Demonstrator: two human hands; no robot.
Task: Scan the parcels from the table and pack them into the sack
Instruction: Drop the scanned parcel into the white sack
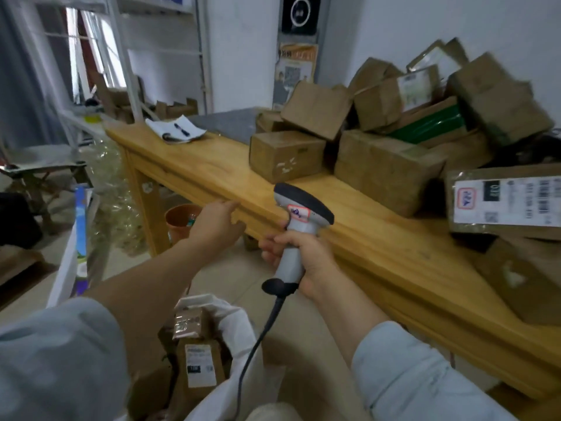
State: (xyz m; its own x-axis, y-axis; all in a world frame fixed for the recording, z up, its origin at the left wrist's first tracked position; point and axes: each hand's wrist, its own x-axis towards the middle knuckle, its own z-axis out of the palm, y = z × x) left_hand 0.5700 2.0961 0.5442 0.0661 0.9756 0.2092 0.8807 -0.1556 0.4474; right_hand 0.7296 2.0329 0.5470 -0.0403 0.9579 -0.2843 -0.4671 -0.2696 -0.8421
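Head view: scanner point(305, 208) clamped in right hand point(303, 256), left hand point(217, 221) loose and holding nothing, just off table point(212, 174) edge.
Heap of parcels point(379, 165) from 1 to 3 o'clock on table, more already down in sack point(239, 326) at 6 o'clock. Probably light, stiff cardboard with tape-slick faces; best gripped across two opposite sides, label kept up. Cut off by frame edge at 3 o'clock: labelled parcel point(504, 202). Heap blurred, other labels unreadable, sack's depth not visible.

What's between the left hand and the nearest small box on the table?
Head view: only bare tabletop lies between the left hand and the small box.
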